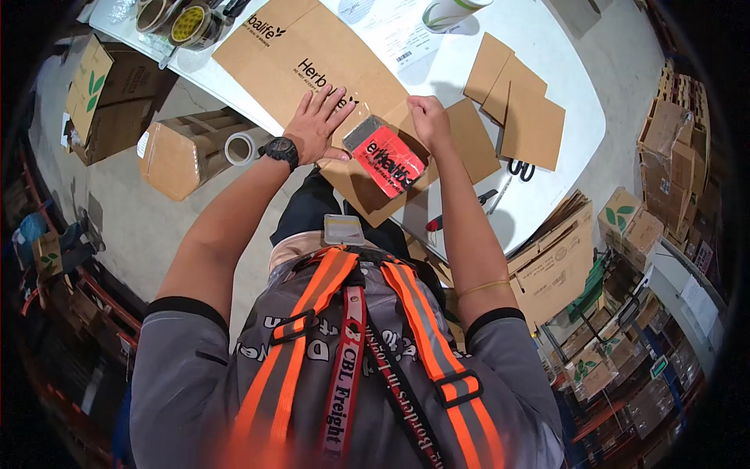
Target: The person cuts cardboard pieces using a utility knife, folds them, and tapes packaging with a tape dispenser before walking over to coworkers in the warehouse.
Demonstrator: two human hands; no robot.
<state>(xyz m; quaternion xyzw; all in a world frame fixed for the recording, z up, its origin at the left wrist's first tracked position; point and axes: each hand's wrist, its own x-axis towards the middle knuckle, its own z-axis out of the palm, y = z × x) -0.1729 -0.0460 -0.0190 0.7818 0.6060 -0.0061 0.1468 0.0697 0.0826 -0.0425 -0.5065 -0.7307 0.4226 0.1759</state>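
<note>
My left hand (pixel 316 125) lies flat with fingers spread on a large brown cardboard sheet (pixel 269 59) printed "Herbalife". Beside its thumb is a red piece with black lettering (pixel 387 162), with a grey strip and some shiny clear film at its upper end; it lies over the cardboard. My right hand (pixel 430 123) is closed in a fist at the right edge of the cardboard, near that red piece. Whatever its fingers pinch is hidden.
On the white table (pixel 578 117) are cut cardboard pieces (pixel 535 125), black scissors (pixel 521 169), a red-and-black cutter (pixel 461 213), tape rolls (pixel 191 25), papers and a cup (pixel 453 12). Cardboard boxes (pixel 187 152) stand at left; flattened cartons (pixel 555 266) lean at right.
</note>
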